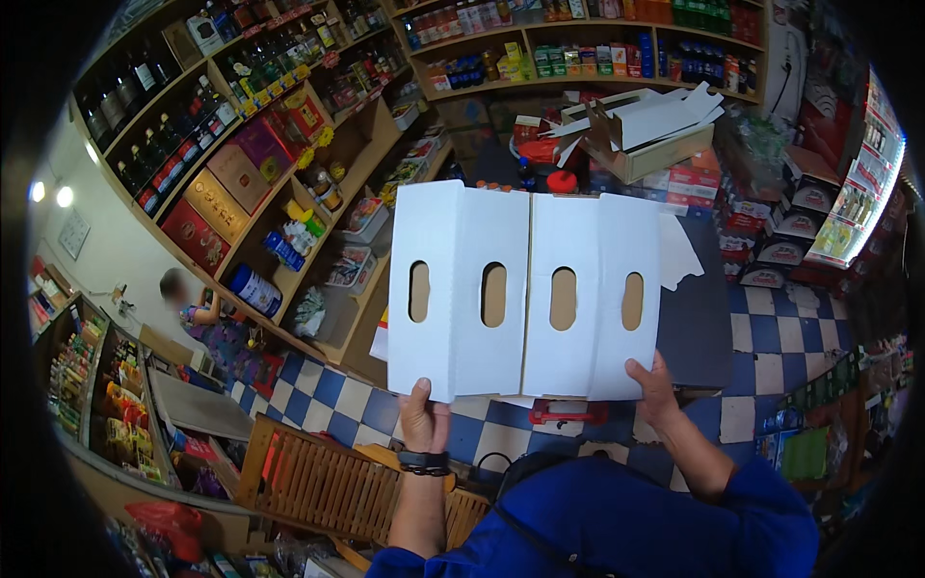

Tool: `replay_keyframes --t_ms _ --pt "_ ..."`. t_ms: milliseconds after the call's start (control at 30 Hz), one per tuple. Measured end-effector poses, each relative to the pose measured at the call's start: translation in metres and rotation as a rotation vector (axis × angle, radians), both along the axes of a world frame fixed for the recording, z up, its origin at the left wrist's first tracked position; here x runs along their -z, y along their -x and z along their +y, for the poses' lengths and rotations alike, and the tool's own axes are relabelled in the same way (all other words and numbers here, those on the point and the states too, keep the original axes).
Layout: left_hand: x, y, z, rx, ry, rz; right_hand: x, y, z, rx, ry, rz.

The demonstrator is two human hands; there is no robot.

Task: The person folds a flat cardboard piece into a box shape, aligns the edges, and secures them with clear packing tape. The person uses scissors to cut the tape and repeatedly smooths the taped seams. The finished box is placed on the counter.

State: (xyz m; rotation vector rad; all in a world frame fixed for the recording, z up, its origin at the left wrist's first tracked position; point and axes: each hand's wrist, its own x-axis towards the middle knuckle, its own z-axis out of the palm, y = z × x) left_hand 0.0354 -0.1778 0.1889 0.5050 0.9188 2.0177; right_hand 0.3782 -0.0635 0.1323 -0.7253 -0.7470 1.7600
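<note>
In front of me I hold a wide white piece of cardboard [515, 289], creased lengthwise into upright panels with a seam down its middle. Several oval cut-outs run across it, and brown cardboard shows through them. My left hand [422, 424] grips its lower left edge, thumb on the white face and fingers mostly hidden behind. At the lower right corner my right hand [655, 387] is closed on it in the same way. Behind its upper edge stands a dark table [699, 332], bearing a torn piece of white card [680, 252] and a red-topped item [561, 182].
An opened box with loose white card flaps [665, 144] rests on red and white cartons at the far side. Wooden shelves of bottles [207, 125] line the left. A slatted wooden chair [337, 477] stands near my left arm. Another person [207, 318] is at the far left.
</note>
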Motion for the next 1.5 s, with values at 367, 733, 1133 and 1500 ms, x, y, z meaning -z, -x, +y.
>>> replay_keyframes --t_ms 367,733,1133,1500 --pt "-0.025 -0.018 0.010 -0.095 -0.012 0.065 0.004 0.034 -0.011 -0.155 -0.039 -0.107" --pt "-0.068 -0.020 0.015 0.021 -0.079 0.350 -0.119 -0.015 0.093 0.253 -0.903 -1.035" --pt "-0.009 0.003 0.055 -0.458 0.089 0.576 -0.147 0.037 0.059 0.278 -0.817 -1.046" --pt "0.000 0.016 0.058 -0.553 0.034 0.695 -0.157 0.042 0.064 -0.043 -0.699 -0.846"
